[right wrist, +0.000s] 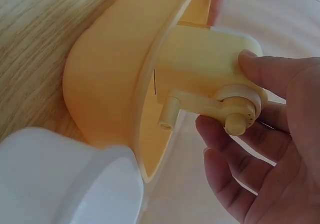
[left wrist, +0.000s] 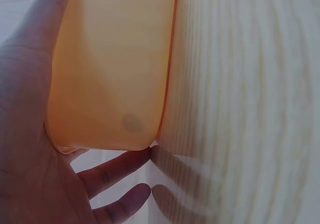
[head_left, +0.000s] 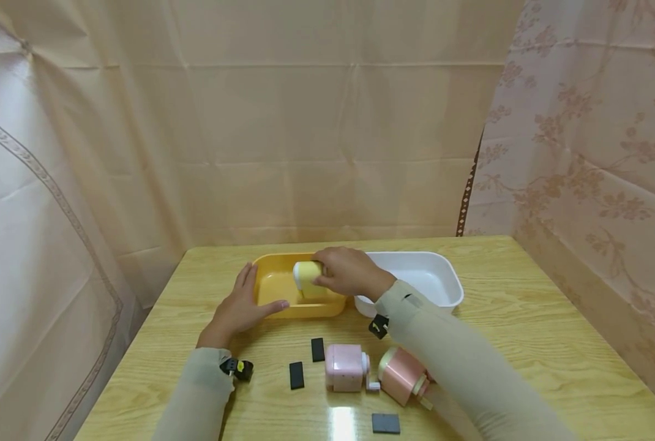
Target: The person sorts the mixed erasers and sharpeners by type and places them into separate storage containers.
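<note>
My right hand (head_left: pixel 351 269) holds a yellow crank pencil sharpener (right wrist: pixel 200 63) by its crank end, thumb on one side and fingers on the other. The sharpener is tilted over the yellow tray (head_left: pixel 300 311), partly inside its rim; its crank handle (right wrist: pixel 170 113) shows in the right wrist view. My left hand (head_left: pixel 245 311) rests against the tray's left end, thumb along the front rim and the fairly straight fingers (left wrist: pixel 112 176) spread around the corner. Two pink crank pencil sharpeners, one upright (head_left: pixel 344 367) and one lying askew (head_left: pixel 400 375), are on the table nearer me.
A white tray (head_left: pixel 423 275) stands against the yellow tray's right side. Two small black rectangular blocks (head_left: pixel 318 350) (head_left: pixel 297 375) and a dark grey one (head_left: pixel 385 423) lie on the wooden table (head_left: pixel 526 343). Curtains (head_left: pixel 327 135) hang behind and at both sides.
</note>
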A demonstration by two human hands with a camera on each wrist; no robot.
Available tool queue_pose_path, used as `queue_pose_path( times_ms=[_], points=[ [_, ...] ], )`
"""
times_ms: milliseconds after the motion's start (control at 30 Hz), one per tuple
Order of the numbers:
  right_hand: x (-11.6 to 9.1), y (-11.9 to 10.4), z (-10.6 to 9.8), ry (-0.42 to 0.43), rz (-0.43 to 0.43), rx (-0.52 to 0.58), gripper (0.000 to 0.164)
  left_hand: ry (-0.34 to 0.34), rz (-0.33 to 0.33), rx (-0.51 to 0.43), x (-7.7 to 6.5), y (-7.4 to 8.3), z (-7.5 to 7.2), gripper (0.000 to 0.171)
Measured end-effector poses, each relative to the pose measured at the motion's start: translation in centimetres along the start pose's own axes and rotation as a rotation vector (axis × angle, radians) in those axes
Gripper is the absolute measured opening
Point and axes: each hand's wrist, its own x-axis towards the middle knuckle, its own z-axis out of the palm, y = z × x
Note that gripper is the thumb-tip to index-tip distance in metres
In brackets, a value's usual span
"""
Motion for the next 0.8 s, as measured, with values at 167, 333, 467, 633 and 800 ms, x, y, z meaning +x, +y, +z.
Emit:
queue_pose_path(
  times_ms=[167, 333, 467, 633, 800],
  points=[
    [0.4, -0.2, 0.5, -0.004, 0.007, -0.005, 0.042, -0.001, 0.004, -0.002, 0.1, 0.0, 0.0, 0.137],
    [0.9, -0.5, 0.8, -0.008, -0.002, -0.005, 0.042, 0.000, 0.000, 0.006, 0.0, 0.0, 0.0, 0.135],
    [1.2, -0.8, 1.0, -0.014, -0.005, 0.001, 0.042, -0.002, -0.007, 0.008, 0.0, 0.1, 0.0, 0.135],
    [1.7, -1.1, 1.2, -0.022, -0.004, 0.005, 0.043, -0.005, -0.009, -0.001, -0.1, 0.2, -0.1, 0.136],
    [2.2, -1.4, 1.6, -0.027, -0.001, -0.006, 0.042, -0.004, -0.013, -0.003, 0.0, 0.2, 0.0, 0.137]
  ],
)
